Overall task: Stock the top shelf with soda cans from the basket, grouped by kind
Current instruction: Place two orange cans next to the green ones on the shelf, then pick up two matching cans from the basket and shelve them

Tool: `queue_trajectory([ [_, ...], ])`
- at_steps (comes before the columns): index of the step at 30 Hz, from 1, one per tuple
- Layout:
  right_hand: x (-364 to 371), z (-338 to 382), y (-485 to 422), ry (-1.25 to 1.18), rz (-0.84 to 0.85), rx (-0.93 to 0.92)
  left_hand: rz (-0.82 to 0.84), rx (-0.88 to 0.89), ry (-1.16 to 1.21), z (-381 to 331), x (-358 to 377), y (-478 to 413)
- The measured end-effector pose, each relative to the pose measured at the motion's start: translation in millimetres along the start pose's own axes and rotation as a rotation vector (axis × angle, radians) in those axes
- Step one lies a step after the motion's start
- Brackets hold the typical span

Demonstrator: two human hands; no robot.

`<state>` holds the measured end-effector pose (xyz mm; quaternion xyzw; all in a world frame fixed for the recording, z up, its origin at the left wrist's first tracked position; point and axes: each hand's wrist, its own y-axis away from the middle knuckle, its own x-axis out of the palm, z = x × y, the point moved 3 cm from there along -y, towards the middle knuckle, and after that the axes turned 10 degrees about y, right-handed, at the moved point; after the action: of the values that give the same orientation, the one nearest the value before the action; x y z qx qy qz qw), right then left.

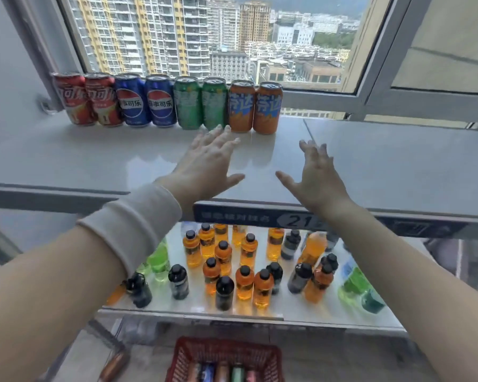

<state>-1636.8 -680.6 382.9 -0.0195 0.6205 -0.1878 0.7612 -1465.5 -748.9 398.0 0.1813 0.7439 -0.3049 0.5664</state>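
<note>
— What are the hands doing up there?

— Nothing gripped. The left hand (pixel 207 161) and the right hand (pixel 318 177) both hover palm-down over the pale grey glossy top shelf (pixel 94 161), fingers spread, thumbs pointing towards each other. A pale ribbed sleeve (pixel 133 230) covers the left wrist.

— And the cans?

— Eight stand upright in one row beyond the left fingertips, against the window (pixel 204 37). Farthest left of that hand are two red cola cans (pixel 75 102), then two blue cola cans (pixel 133 102), then two green soda cans (pixel 188 104). Two orange soda cans (pixel 268 108) end the row, just beyond the gap between the hands.

— Is the left hand touching any?

— Its fingertips reach the foot of the green and orange ones; contact I cannot tell.

— The basket?

— The red plastic mesh basket (pixel 185 357) sits low, beneath the forearms, with mixed cans (pixel 221 372) lying inside. Between it and the hands, a lower shelf (pixel 301 310) carries small plastic bottles (pixel 224 252), orange, dark and green.
</note>
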Motion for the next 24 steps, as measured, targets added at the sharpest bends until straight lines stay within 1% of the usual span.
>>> queue_trajectory([
  [7,8,15,96,0.13,-0.004,-0.118,-0.018,-0.032,0.03,-32,15,89],
  [12,38,13,178,0.086,0.014,-0.167,-0.033,0.021,0.085,-53,40,154],
  [18,81,10,264,-0.009,0.137,-0.106,0.106,-0.015,0.13,-56,80,232],
  [24,126,21,335,-0.009,0.24,-0.03,0.213,-0.029,0.144,-36,122,299],
])
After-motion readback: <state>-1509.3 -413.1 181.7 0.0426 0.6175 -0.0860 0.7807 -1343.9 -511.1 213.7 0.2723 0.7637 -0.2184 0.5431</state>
